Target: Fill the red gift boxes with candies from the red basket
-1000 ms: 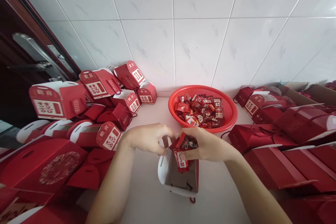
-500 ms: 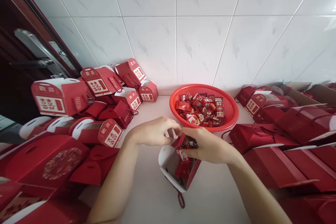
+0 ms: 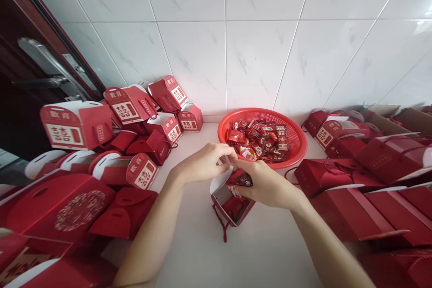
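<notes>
Reaching over a small open red cardboard box at lower centre, the right hand has its grip clamped on glossy red-wrapped sweets. The left hand curls near the far edge; whether its grip closes on anything cannot be told. White desk stretches from the near edge to the frame's bottom; a round red plastic basket bounds the far side.

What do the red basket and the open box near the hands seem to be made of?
Basket: probably plastic, slightly glossy; evenly red, with many small holes and a smooth rim. Open box: likely cardboard, with thin, flat walls, red outside and pale inside; perhaps matte, but shade makes this uncertain.
</notes>
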The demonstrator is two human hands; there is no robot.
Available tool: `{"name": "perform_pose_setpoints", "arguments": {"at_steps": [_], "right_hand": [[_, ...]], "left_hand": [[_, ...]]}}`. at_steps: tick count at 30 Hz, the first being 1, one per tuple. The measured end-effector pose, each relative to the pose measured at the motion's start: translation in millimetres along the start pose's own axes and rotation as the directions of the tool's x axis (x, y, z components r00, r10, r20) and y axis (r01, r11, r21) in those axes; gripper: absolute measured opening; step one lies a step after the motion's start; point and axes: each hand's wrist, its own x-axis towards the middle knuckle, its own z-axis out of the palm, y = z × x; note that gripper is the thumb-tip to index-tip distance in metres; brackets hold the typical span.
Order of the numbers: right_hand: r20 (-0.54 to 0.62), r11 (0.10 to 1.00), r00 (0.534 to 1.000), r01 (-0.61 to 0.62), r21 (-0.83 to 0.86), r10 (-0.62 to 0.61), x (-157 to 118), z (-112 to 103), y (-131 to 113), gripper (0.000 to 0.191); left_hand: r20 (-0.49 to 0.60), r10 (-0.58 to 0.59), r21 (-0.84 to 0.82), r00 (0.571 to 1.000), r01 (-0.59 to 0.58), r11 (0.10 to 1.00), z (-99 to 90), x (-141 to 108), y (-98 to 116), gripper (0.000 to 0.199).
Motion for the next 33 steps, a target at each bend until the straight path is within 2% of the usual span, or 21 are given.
{"name": "perform_pose_setpoints", "arguments": {"at_steps": [4,12,16,20,23,26,31,33], "right_hand": [[-0.041,0.997,0.998,-0.050,-0.066,0.047,6,9,4,0.031],[-0.085,0.997,0.993,-0.078,-0.013,0.077,18,25,14,0.029],[-0.116,0.978,0.990,-0.054,0.202,0.079,16,14,15,0.023],[-0.138,0.862,0.985,-0.024,0.506,0.108,11,-4,9,0.027],[-0.147,0.796,0.986,0.027,0.604,0.078,9,-9,6,0.035],[-0.165,0.784,0.983,0.043,0.620,0.077,11,-7,7,0.038],[-0.212,0.861,0.973,0.030,0.508,0.092,14,-1,12,0.036],[-0.252,0.883,0.962,0.024,0.469,0.108,15,-1,14,0.034]], "left_hand": [[0.018,-0.034,-0.031,0.999,0.035,0.999,1.4,3,-3,0.022],[0.047,-0.120,-0.030,0.992,0.122,0.992,0.0,7,-8,0.020],[0.042,-0.090,-0.023,0.995,0.091,0.996,0.9,9,-13,0.021],[-0.003,-0.049,-0.067,0.999,0.049,0.997,4.2,12,-12,0.019],[-0.005,-0.058,-0.097,0.998,0.058,0.994,7.4,15,-11,0.016],[0.012,-0.077,-0.101,0.997,0.078,0.992,9.5,17,-12,0.014],[0.034,-0.071,-0.111,0.997,0.075,0.991,8.4,17,-17,0.017],[0.005,-0.036,-0.117,0.999,0.036,0.993,6.0,15,-18,0.019]]}}
